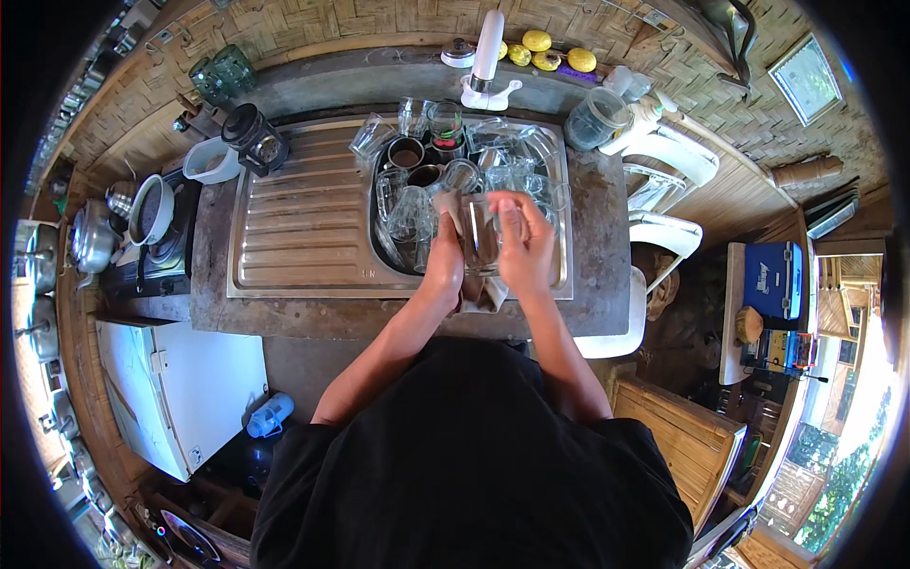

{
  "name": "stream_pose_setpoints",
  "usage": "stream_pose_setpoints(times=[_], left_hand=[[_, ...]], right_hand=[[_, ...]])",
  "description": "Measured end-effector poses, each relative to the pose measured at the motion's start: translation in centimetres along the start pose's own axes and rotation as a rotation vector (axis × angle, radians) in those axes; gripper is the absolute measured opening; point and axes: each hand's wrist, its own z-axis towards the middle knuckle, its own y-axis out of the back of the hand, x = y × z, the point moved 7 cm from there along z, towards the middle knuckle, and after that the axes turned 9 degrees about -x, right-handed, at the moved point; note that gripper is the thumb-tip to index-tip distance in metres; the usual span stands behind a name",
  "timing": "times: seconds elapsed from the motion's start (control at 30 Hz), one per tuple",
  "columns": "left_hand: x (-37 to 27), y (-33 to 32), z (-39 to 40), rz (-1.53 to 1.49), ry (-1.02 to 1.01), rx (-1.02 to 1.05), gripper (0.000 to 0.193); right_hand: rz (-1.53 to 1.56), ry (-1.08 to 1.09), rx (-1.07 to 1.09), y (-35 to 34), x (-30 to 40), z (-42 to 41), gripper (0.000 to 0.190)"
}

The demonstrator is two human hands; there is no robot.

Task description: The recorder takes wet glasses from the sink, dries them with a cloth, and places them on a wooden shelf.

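Note:
My right hand (527, 245) grips a clear glass mug (480, 238) at its handle side, over the front of the sink basin. A brown cloth (488, 295) is in my left hand (445, 252), pressed to the mug's left side. Part of the cloth hangs below the mug, towards the counter's front edge. Behind my hands the steel sink basin (375, 235) is heaped with clear glass mugs (411, 213) and glasses. Among them stand dark-rimmed cups (406, 153) and a glass with a red and green print (445, 122). My hands hide part of the pile.
Left of the basin lies the ribbed steel drainboard (306, 220), with a French press (254, 139) and a white plastic tub (212, 162) at its far corner. A white faucet-like fixture (488, 53), yellow fruits (537, 40) and a glass jar (596, 119) stand behind. White plastic chairs (672, 235) are at right.

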Motion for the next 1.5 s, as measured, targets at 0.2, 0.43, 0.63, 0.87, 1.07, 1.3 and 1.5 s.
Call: stream_pose_setpoints(times=[0.2,0.43,0.63,0.87,1.07,1.3,1.5], left_hand=[[1.4,-0.4,-0.8,-0.081,0.004,-0.137,0.059],[0.3,-0.7,-1.9,-0.434,-0.020,-0.251,0.050],[-1.7,-1.7,-1.9,-0.334,-0.221,-0.091,0.048],[3.3,-2.8,-2.3,-0.078,-0.240,-0.191,0.047],[5.1,-7.9,-4.8,0.212,-0.262,-0.123,0.047],[6.8,-11.7,-2.2,0.475,-0.239,-0.102,0.041],[13.9,-15.7,-0.7,0.481,0.201,0.153,0.044]], right_hand=[[0.363,-0.082,-0.341,1.7,-1.9,-0.1,0.025],[-0.017,0.360,-0.175,2.3,2.7,-3.2,0.027],[-0.061,0.138,-0.112,3.8,2.4,-3.6,0.053],[-0.278,0.531,-0.194,6.9,3.5,-3.5,0.052],[-0.455,0.661,-0.204,10.9,3.5,-1.6,0.045],[0.043,0.063,-0.099,17.8,-1.9,0.3,0.036],[0.118,-0.244,0.270,22.5,-3.6,1.5,0.033]])
